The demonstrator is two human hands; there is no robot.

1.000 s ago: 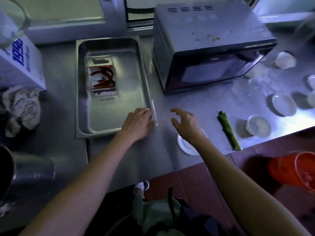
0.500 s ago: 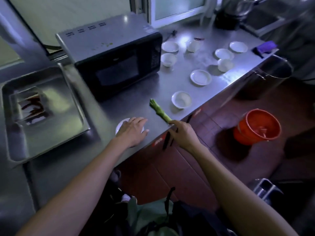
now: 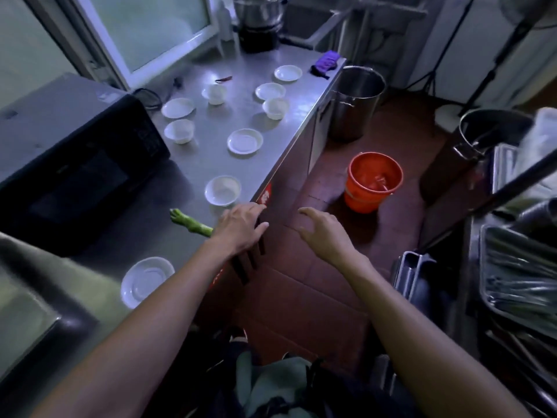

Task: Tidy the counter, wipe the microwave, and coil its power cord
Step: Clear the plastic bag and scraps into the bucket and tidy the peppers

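Worktop [image 3: 211, 158] of steel runs from 7 toward 1 o'clock, still scattered with dishes: tidying is the step in hand. Microwave [image 3: 69, 152] sits at 9 o'clock, its cord [image 3: 150, 96] loose behind. Green stalk [image 3: 190, 224] lies centre, under the left hand [image 3: 241, 227], fingers relaxed. Right hand [image 3: 324, 230] hovers off the edge, spread, empty. Next: pinch the stalk.

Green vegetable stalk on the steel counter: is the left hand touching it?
Cannot tell. In the head view the left hand covers the green vegetable stalk's near end, hiding any contact.
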